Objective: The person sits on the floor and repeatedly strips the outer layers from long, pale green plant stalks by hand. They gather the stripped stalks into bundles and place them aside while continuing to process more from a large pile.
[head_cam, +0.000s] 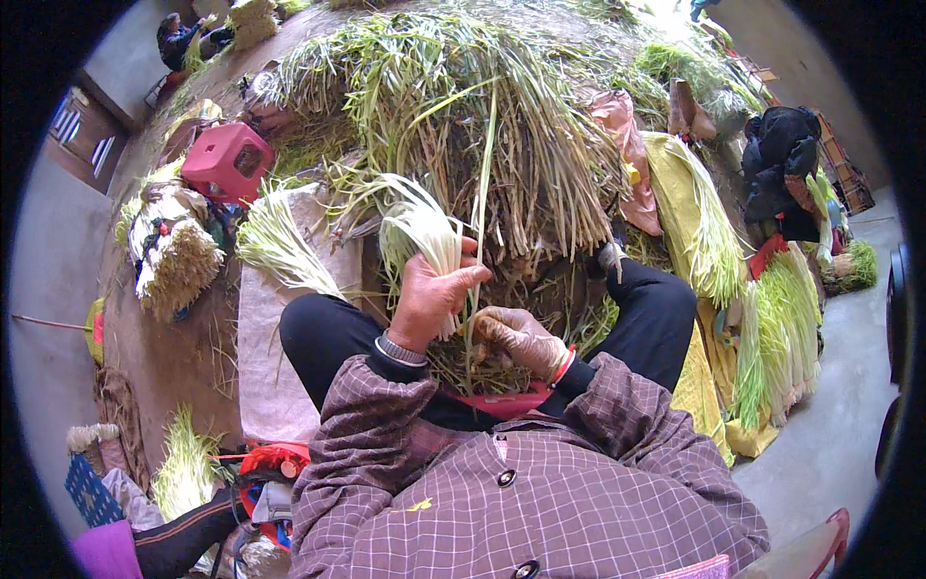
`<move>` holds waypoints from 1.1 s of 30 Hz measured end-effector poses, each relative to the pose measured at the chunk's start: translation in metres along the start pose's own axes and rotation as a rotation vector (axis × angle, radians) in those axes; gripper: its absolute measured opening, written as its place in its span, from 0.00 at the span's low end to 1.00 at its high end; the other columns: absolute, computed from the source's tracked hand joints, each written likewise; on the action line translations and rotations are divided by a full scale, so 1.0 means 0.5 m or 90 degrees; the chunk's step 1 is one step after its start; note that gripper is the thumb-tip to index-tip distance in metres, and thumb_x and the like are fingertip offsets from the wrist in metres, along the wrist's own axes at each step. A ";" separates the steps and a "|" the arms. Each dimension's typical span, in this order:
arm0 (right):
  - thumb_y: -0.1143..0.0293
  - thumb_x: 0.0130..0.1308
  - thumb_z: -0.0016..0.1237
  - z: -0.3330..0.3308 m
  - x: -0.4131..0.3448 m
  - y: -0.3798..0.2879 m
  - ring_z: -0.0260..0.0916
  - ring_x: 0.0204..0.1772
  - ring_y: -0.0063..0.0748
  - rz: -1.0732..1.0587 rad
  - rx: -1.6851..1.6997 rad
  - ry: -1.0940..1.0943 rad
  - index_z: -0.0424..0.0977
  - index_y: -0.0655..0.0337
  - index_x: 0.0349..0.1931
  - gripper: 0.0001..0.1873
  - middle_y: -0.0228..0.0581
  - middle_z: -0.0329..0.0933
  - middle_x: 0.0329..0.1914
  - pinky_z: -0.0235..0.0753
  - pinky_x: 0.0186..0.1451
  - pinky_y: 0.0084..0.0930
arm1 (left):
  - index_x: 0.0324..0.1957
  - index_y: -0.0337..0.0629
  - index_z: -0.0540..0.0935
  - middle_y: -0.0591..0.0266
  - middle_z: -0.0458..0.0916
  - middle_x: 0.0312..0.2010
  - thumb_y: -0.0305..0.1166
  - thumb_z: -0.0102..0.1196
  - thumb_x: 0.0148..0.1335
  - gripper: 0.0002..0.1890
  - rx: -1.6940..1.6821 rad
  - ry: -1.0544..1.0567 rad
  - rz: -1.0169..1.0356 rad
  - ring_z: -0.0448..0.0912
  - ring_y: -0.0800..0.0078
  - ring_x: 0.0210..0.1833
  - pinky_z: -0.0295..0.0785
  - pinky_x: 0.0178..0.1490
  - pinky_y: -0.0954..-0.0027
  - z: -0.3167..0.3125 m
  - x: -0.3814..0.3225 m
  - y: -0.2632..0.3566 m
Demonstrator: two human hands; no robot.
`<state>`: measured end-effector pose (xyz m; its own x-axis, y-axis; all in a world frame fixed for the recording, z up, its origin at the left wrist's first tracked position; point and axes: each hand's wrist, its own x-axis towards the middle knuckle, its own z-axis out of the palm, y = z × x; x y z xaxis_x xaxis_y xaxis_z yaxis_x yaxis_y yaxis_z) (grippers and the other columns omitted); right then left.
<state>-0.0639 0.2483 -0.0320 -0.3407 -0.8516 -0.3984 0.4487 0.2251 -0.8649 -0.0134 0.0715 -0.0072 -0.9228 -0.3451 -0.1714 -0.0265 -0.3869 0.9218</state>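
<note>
My left hand is closed round a bundle of pale, cleaned leafy stalks, probably garlic chives, above my lap. Just to its right, my right hand, in a thin soiled glove, pinches the lower part of one long green stalk that stands nearly upright between the hands. Its fingertips are partly hidden. Before me lies a large heap of uncleaned stalks with brown, dry bases towards me. A loose bunch of cleaned stalks rests on a pale sack beside my left knee.
A pink plastic stool and a tied bundle stand at the left. On the right, more cleaned stalks lie by a yellow sack. One person is at the right, another at the far left, and a person's leg at lower left.
</note>
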 end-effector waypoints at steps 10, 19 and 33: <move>0.61 0.70 0.48 0.016 0.030 0.000 0.66 0.26 0.16 -0.021 0.008 0.036 0.76 0.61 0.35 0.12 0.27 0.72 0.24 0.65 0.29 0.14 | 0.49 0.41 0.73 0.59 0.83 0.33 0.24 0.58 0.62 0.15 -0.227 0.079 0.152 0.66 0.86 0.17 0.61 0.19 0.83 -0.064 -0.033 0.083; 0.65 0.68 0.49 0.049 0.223 -0.453 0.69 0.24 0.17 -0.509 -0.502 0.134 0.69 0.63 0.60 0.22 0.32 0.74 0.25 0.70 0.27 0.18 | 0.51 0.39 0.70 0.51 0.82 0.35 0.22 0.57 0.62 0.16 -0.378 0.169 0.111 0.66 0.83 0.17 0.64 0.21 0.81 -0.130 -0.006 0.062; 0.70 0.70 0.49 0.148 0.283 -0.308 0.72 0.36 0.16 -0.189 -0.242 -0.050 0.76 0.64 0.47 0.10 0.29 0.77 0.34 0.74 0.38 0.16 | 0.51 0.41 0.73 0.69 0.80 0.30 0.25 0.57 0.62 0.15 -0.221 0.160 0.146 0.66 0.87 0.21 0.58 0.23 0.79 -0.121 -0.022 0.055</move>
<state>-0.1202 0.0580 0.0672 -0.3385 -0.9350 -0.1060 0.0028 0.1117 -0.9937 0.0193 0.0129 -0.0011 -0.7676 -0.6339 -0.0951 0.3362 -0.5244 0.7823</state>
